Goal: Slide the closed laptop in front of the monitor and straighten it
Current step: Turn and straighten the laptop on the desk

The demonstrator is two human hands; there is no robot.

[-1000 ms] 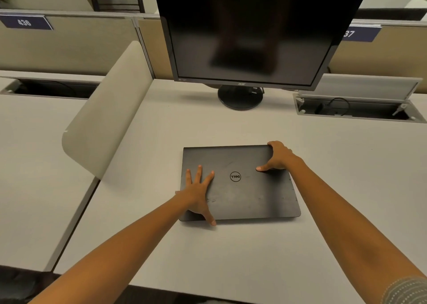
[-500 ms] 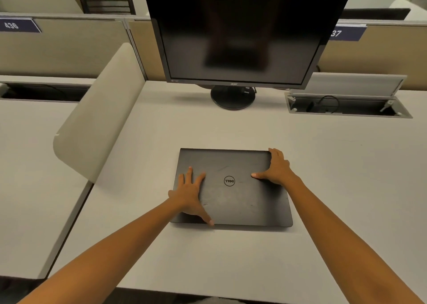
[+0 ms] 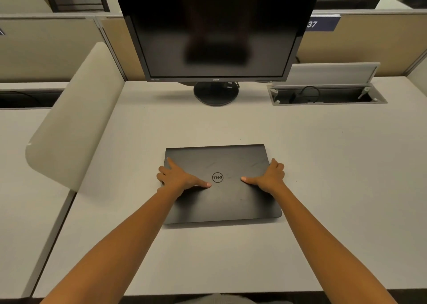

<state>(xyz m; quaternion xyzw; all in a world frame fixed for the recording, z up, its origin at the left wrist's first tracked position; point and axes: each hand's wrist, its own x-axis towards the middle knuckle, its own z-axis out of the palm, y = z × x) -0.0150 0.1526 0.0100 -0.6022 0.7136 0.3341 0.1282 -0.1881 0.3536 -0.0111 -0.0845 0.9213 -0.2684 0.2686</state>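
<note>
The closed black laptop (image 3: 221, 202) lies flat on the white desk (image 3: 208, 257), lid up with a round logo in its middle. It sits in front of the dark monitor (image 3: 215, 26), roughly under the monitor's stand, edges near square to the desk. My left hand (image 3: 179, 176) grips the laptop's left edge, thumb on the lid, fingers curled over the side. My right hand (image 3: 269, 175) holds the right edge the same way, thumb pointing inward on the lid.
The monitor's round black base (image 3: 216, 93) stands behind the laptop with bare desk between. An open cable hatch (image 3: 325, 94) with its lid raised is at the back right. A curved beige divider (image 3: 71, 116) rises at the left, partitions behind.
Both hands moved from lying on the lid to gripping the laptop's left and right edges. The laptop has turned slightly and now sits straighter under the monitor.
</note>
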